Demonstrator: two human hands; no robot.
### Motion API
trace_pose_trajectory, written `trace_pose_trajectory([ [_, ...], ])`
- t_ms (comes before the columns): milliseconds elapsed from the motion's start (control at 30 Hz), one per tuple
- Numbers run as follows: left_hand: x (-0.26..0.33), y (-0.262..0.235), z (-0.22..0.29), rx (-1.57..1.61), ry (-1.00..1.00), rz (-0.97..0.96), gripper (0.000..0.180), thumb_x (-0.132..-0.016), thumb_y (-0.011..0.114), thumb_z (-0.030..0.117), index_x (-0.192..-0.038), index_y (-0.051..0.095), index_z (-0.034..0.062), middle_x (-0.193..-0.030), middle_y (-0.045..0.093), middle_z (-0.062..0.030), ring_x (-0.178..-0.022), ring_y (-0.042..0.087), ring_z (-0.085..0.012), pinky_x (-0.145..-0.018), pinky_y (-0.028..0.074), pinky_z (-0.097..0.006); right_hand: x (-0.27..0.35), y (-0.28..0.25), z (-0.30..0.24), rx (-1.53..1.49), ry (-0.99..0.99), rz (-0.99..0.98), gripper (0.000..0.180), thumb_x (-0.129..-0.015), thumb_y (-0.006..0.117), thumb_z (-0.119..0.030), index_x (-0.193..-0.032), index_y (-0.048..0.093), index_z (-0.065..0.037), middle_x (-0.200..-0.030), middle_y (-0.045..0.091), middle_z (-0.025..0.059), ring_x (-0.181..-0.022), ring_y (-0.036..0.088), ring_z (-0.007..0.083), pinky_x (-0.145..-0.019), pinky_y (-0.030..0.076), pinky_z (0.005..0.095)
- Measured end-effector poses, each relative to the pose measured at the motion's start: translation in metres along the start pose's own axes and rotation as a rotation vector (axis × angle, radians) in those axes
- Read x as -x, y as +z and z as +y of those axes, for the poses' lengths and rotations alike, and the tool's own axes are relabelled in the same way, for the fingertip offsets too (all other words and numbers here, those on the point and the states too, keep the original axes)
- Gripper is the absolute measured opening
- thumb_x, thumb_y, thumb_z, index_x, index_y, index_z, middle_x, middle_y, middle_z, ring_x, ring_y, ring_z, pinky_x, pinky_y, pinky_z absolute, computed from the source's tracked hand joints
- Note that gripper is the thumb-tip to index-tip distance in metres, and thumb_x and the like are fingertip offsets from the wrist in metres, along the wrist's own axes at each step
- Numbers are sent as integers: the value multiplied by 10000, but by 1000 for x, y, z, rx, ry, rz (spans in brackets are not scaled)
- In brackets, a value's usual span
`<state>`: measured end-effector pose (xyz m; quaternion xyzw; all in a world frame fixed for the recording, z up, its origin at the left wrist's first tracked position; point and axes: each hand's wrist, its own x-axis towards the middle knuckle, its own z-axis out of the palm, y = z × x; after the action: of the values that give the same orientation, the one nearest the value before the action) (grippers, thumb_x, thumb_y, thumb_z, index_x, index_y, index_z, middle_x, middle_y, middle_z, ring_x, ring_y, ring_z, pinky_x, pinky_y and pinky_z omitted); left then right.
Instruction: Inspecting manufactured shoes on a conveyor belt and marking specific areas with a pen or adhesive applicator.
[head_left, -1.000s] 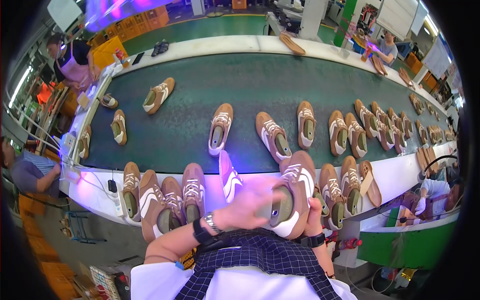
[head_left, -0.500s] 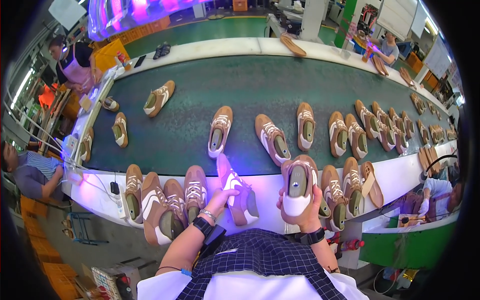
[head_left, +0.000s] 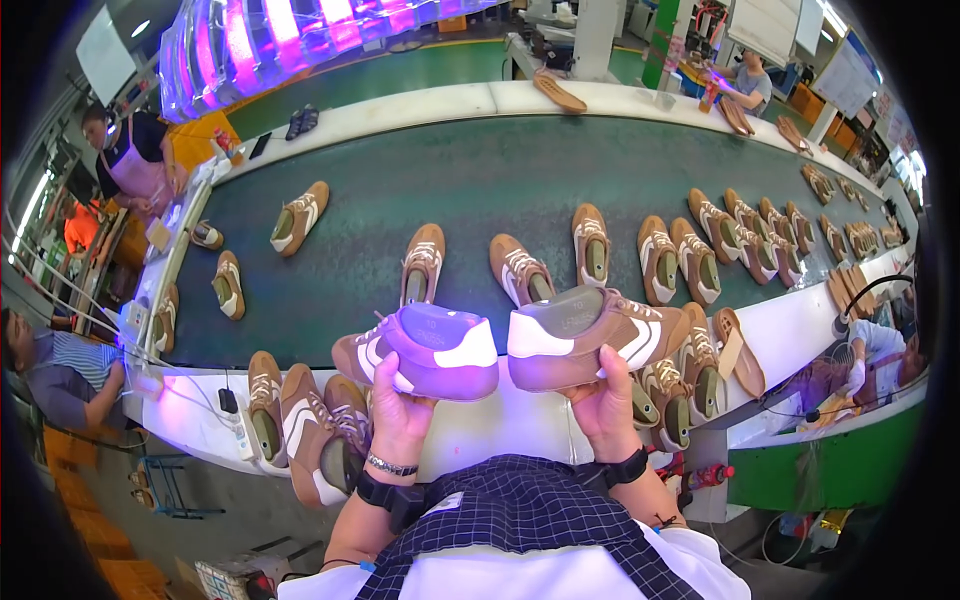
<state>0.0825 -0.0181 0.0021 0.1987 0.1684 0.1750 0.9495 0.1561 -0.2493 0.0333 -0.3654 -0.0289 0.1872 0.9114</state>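
Beyond the green conveyor belt (head_left: 480,190), white rectangular signboards (head_left: 770,25) hang at its far right. Over the belt's white near edge, the left hand (head_left: 400,415) grips a brown shoe (head_left: 420,352), heel white, lit purple. The right hand (head_left: 605,405) grips its mate (head_left: 590,338), heels almost meeting.

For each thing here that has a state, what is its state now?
Left hand: holds the left shoe from below.
Right hand: holds the right shoe from below.
Left shoe: lifted, heel toward camera, lit purple.
Right shoe: lifted, heel toward camera.
Conveyor belt: carries scattered brown shoes.
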Motion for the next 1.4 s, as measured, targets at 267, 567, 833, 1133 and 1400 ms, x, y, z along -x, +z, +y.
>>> trace_pose_trajectory([
  [267,1,5,-7,7,-23,44,512,-772,651,285,-1217,477,102,-1144,577,-54,-1034,577,-221,-839,522,-362,2,-4,9,41,-39,57,501,-864,549,-327,-1232,421,-13,-1124,578,138,-961,618,239,-726,578,367],
  [567,-3,-4,-11,1,-87,55,530,-770,655,308,-1219,476,91,-1154,573,-66,-1037,576,-232,-823,531,-379,12,4,11,-8,-53,102,471,-867,555,-317,-1222,437,-31,-1107,582,120,-937,616,210,-716,563,329],
  [833,-3,-4,-12,-9,-94,71,543,-767,663,315,-1226,470,98,-1159,569,-64,-1041,572,-242,-826,529,-398,9,-2,14,6,-30,91,472,-871,546,-321,-1224,432,-30,-1104,583,119,-937,615,205,-702,561,321],
  [1133,-3,-10,-13,-63,-32,61,514,-790,634,318,-1224,465,99,-1155,564,-47,-1044,565,-215,-840,514,-366,9,-9,17,49,-9,78,470,-865,549,-323,-1223,440,-39,-1120,578,102,-958,605,197,-764,530,339],
  [1400,2,-3,-10,-126,77,25,496,-802,630,299,-1234,452,132,-1123,567,-14,-1008,575,-174,-779,525,-324,9,-13,18,99,-24,55,440,-868,534,-311,-1198,463,-29,-1113,588,114,-952,616,233,-787,533,375],
])
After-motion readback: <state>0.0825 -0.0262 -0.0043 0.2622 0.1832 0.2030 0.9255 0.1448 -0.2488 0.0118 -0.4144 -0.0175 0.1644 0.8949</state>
